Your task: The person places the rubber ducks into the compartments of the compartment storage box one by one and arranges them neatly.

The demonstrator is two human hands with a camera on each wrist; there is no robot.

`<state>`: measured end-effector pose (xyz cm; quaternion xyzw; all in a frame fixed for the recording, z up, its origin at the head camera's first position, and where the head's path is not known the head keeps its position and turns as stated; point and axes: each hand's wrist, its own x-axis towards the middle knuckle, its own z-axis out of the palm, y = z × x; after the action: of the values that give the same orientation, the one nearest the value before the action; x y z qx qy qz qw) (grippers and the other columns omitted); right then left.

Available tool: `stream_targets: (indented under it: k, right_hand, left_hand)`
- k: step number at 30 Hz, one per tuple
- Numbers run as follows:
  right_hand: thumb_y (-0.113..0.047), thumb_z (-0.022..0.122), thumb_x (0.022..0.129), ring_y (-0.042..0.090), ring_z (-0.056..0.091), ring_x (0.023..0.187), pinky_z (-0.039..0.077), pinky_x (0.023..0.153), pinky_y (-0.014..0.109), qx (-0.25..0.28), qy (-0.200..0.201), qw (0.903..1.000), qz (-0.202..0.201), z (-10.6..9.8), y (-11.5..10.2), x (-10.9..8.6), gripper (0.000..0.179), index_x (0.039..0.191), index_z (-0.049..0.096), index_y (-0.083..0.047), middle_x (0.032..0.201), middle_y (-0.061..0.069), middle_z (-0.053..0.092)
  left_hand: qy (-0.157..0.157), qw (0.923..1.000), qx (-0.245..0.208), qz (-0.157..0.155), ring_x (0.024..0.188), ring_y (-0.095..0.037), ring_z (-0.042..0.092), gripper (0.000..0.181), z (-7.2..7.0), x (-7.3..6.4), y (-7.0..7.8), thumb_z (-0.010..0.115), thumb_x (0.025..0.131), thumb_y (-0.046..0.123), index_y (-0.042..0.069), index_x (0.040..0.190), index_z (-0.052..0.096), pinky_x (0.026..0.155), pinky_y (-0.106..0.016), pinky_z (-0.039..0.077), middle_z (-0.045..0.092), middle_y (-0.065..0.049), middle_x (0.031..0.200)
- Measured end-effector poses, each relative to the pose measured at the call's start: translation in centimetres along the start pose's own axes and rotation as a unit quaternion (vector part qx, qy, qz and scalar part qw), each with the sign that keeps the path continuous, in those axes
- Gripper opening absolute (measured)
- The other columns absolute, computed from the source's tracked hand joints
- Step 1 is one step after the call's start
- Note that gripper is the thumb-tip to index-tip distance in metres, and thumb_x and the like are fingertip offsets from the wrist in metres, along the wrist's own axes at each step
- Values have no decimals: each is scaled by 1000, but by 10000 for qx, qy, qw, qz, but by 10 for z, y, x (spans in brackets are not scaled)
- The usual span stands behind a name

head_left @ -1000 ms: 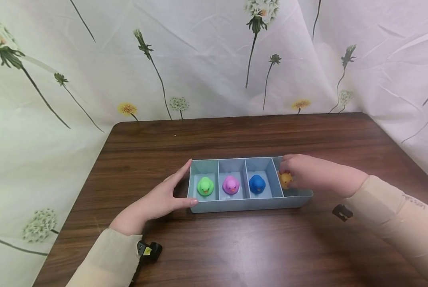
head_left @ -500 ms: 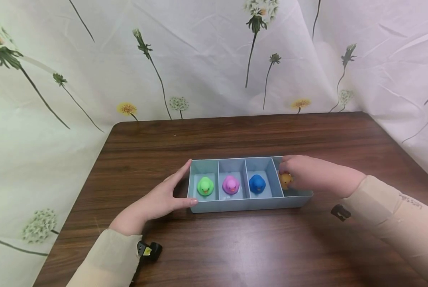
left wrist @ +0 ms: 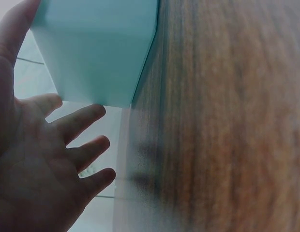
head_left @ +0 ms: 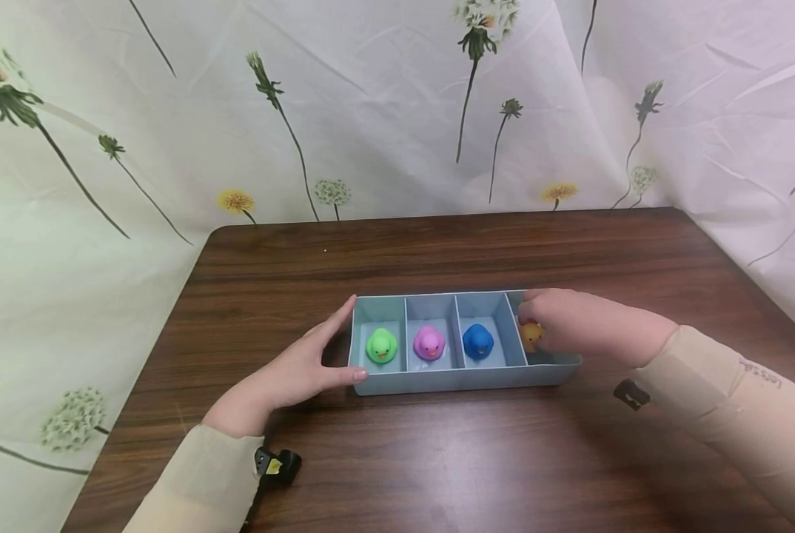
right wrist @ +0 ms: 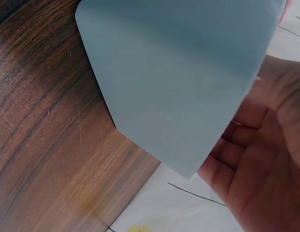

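Observation:
A long pale-blue box with several compartments lies on the dark wood table. From left to right it holds a green duck, a pink duck and a blue duck, one per compartment. My right hand reaches down into the rightmost compartment, its fingers around a yellow-orange duck, partly hidden. In the right wrist view, the box's end wall hides the fingertips. My left hand spans the box's left end, thumb at the front corner and index finger at the back; its fingers are spread and fairly straight.
The wood tabletop stretches around the box on all sides. Behind and beside it hangs a white cloth printed with dandelions. A small black camera sits at the left wrist, another dark one at the right.
Almost nothing differs. The right forearm has shifted very slightly to the left, while the left hand, box and ducks stay in place.

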<state>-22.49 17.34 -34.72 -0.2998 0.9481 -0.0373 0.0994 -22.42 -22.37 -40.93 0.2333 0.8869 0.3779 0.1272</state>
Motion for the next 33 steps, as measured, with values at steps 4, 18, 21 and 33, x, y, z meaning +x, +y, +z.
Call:
stream_targets:
  k: [4,18,21,33]
  right_hand:
    - [-2,80,77,14,54,71,50,62,29,-65,-36,10000,7,0,-1,0,24,99,73,-8,83,-3,53]
    - [-3,81,78,14,52,69,48,60,27,-189,-107,9997,97,1,-1,1,21,96,73,-10,79,-4,50]
    - [-3,80,78,13,51,69,47,59,26,-203,-122,9997,104,1,0,2,21,96,72,-11,78,-4,49]
    - [5,70,77,14,47,67,43,57,28,-28,-84,10000,21,2,-1,1,22,86,67,-14,75,-3,47]
  left_hand:
    - [-10,10000,2,-18,146,-33,18,106,0,0,1,77,82,51,41,158,5,112,-61,20,19,-9,162]
    - [-14,10000,42,-34,146,-34,18,106,-1,0,2,77,81,53,40,158,5,112,-60,21,18,-9,162]
    - [-10,10000,43,-21,146,-33,19,106,-2,0,2,77,81,53,40,158,5,112,-60,21,18,-9,162]
    - [-4,10000,1,-12,146,-33,18,106,-1,-1,2,78,82,49,40,158,5,112,-60,20,18,-9,162]
